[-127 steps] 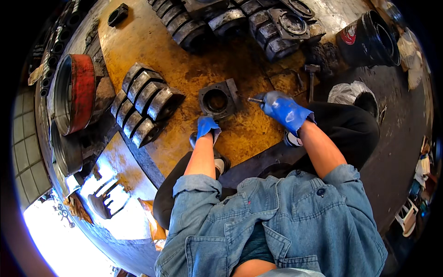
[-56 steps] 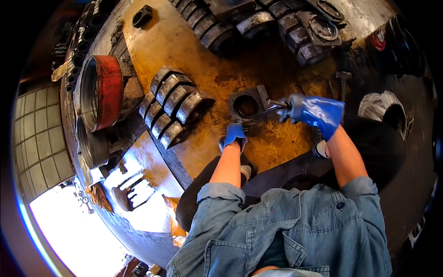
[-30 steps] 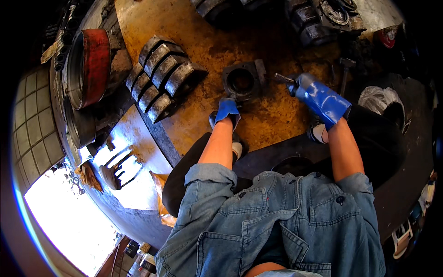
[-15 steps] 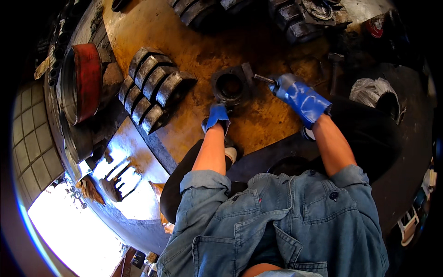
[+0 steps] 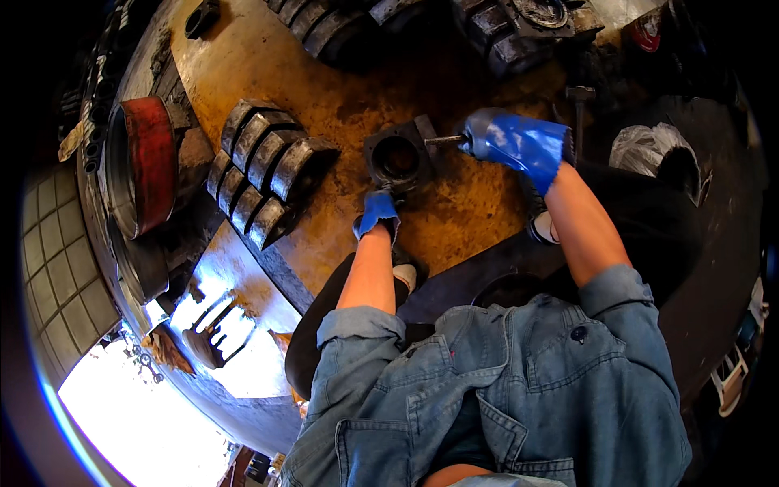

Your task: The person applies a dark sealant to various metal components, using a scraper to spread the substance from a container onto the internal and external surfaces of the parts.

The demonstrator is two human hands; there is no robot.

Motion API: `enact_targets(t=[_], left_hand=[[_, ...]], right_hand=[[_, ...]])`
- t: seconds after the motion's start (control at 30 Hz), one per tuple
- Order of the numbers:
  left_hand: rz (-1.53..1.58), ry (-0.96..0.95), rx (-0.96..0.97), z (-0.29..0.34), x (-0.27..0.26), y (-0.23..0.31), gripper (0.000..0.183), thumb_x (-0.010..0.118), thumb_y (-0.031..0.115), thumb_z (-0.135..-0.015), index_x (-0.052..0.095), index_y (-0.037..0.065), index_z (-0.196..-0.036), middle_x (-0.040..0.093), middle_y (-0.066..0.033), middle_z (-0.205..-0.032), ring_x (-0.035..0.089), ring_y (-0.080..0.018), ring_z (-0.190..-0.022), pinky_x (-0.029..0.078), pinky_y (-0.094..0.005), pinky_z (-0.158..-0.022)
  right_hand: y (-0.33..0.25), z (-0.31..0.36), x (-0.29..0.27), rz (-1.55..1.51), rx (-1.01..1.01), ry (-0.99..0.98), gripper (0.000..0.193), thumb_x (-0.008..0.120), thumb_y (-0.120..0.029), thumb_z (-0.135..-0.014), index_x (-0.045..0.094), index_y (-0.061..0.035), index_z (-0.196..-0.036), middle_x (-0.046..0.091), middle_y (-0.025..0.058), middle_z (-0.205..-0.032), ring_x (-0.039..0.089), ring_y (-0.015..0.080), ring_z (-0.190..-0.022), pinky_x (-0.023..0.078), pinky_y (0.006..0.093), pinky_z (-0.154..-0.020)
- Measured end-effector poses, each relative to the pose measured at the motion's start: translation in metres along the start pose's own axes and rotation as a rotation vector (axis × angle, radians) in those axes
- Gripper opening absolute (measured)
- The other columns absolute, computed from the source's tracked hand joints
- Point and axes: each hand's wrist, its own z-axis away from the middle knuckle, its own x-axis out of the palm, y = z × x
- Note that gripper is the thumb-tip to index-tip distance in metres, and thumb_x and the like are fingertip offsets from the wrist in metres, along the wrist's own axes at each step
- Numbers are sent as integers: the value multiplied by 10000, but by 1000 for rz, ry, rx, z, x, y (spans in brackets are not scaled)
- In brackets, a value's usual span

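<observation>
A dark, greasy square metal block [image 5: 376, 152] with a round bore lies on the stained yellow-brown floor in front of me. At its near edge my left hand [image 5: 379, 209], in a blue glove, is closed on it; the fingertips are dark and hard to make out. My right hand [image 5: 497, 136], also in a blue rubber glove, is wrapped round a bare metal rod [image 5: 443, 140]. The rod points left, and its far end meets or overlaps the upright flange on the block's right side; I cannot tell which. The part inside the fist is hidden.
Thick curved metal segments [image 5: 272, 154] stand in rows left of the block, with more segments [image 5: 333, 28] at the far side. A large red-sided drum [image 5: 150, 158] is further left. To the right are a hammer [image 5: 581, 96] and a crumpled plastic bag [image 5: 645, 148].
My right hand has moved left and slightly farther away, bringing the rod's end against or over the block's flange. My left hand stays at the block. The whole view has shifted slightly.
</observation>
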Motion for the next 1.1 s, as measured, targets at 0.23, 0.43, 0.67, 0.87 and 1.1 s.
enact_targets(t=[0.23, 0.43, 0.67, 0.87, 1.1], left_hand=[[-317, 176, 189, 18, 5, 13, 339, 515, 274, -992, 632, 28, -1194, 681, -120, -1158, 674, -262, -959, 543, -369, -775], [-104, 122, 42, 18, -3, 12, 389, 443, 331, -1010, 635, 75, -1231, 668, -74, -1203, 639, -263, -1053, 512, -381, -852], [384, 126, 22, -7, -7, -10, 371, 538, 318, -982, 671, 10, -1138, 709, -106, -1061, 663, -219, -893, 519, -357, -770], [293, 106, 28, 30, -11, 29, 265, 545, 305, -978, 647, 94, -1102, 688, -96, -908, 644, -232, -703, 520, -393, -586], [334, 210, 53, 59, -44, 36, 285, 537, 358, -973, 652, 168, -1151, 682, -101, -1004, 639, -213, -782, 461, -347, -640]], right_hand=[[29, -33, 75, -369, 175, 77, 260, 642, -303, -895, 726, -60, -932, 683, 195, -810, 660, 312, -707, 514, 430, -643], [7, -12, 86, -712, 316, 67, 286, 620, -292, -965, 704, -36, -1059, 713, 67, -764, 642, 129, -580, 506, 312, -541], [-2, 26, 55, -667, 136, 189, 237, 624, -270, -965, 699, -76, -1079, 713, 59, -804, 639, 112, -626, 516, 269, -553], [-26, 100, -22, -1146, -278, 585, 207, 618, -103, -937, 652, -61, -1137, 697, 72, -899, 643, 134, -710, 551, 275, -635], [-12, 251, -121, -1144, -566, 1188, 294, 608, -60, -917, 599, -18, -1207, 709, 97, -965, 670, 154, -795, 564, 275, -676]])
